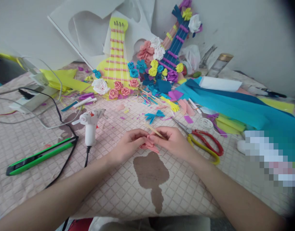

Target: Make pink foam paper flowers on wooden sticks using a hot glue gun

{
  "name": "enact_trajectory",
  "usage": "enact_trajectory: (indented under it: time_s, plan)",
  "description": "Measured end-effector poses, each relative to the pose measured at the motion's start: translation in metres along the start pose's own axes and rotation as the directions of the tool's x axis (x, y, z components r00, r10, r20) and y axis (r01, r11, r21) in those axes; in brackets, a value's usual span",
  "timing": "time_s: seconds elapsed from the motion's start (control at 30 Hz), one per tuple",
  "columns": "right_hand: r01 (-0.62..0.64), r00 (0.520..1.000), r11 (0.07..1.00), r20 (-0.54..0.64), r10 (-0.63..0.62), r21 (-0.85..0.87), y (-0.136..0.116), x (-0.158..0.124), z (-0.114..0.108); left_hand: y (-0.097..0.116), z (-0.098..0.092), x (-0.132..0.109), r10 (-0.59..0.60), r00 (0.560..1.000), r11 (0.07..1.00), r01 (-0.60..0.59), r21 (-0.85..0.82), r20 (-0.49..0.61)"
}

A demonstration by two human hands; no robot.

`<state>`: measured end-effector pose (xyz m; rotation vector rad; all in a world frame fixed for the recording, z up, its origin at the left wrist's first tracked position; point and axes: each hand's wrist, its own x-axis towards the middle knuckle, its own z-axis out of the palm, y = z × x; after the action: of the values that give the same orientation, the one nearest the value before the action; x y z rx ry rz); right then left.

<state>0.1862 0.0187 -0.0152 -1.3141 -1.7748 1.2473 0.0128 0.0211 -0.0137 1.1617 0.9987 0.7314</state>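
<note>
Pink crepe paper [148, 147], folded and gathered, is pinched between my two hands above the quilted cloth. My left hand [133, 142] has thumb and fingers closed on its left side. My right hand [170, 139] grips the paper's right side, and a thin wooden stick [156, 131] slants across between its thumb and fingers. Just beyond my hands lies a blue crepe paper bow shape [154, 116]. Scissors [205, 141] with red and yellow handles rest to the right of my right hand. A white glue gun [91, 126] stands left of my left hand.
A green utility knife [41, 157] and a power strip [29, 99] with cables lie at left. Behind stand a yellow paper guitar [117, 64] and a blue one [175, 48] with paper flowers. Blue crepe sheets [234, 106] cover the right. A torn brown patch [151, 170] is in front.
</note>
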Motion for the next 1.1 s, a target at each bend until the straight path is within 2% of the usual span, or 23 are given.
enact_trajectory:
  time_s: [0.27, 0.4, 0.6, 0.83, 0.93, 1.1]
  plan:
    - [-0.017, 1.0, 0.998, -0.012, 0.018, 0.057, 0.005, 0.002, -0.001, -0.003, -0.001, 0.0, 0.023, 1.0, 1.0, -0.023, 0.009, -0.017]
    - [-0.032, 0.999, 0.988, 0.031, 0.028, 0.148, 0.002, 0.002, -0.002, -0.006, -0.003, 0.001, 0.036, 0.999, 0.999, -0.037, -0.009, -0.018]
    - [-0.056, 0.997, 0.998, 0.056, 0.055, 0.016, -0.001, 0.0, -0.006, -0.011, -0.006, 0.002, 0.053, 0.998, 0.994, -0.055, -0.092, -0.029]
    - [-0.089, 0.985, 0.992, 0.158, 0.074, 0.094, 0.005, 0.002, -0.009, -0.01, -0.006, 0.003, -0.079, 0.99, 0.956, 0.107, -0.272, 0.113]
    - [-0.095, 0.981, 0.988, 0.181, 0.072, 0.122, 0.007, 0.003, -0.009, -0.008, -0.005, 0.003, -0.095, 0.99, 0.94, 0.124, -0.317, 0.107]
    - [-0.08, 0.979, 0.993, 0.194, 0.062, 0.087, 0.007, 0.003, -0.009, -0.008, -0.007, 0.003, -0.069, 0.993, 0.972, 0.088, -0.217, 0.097]
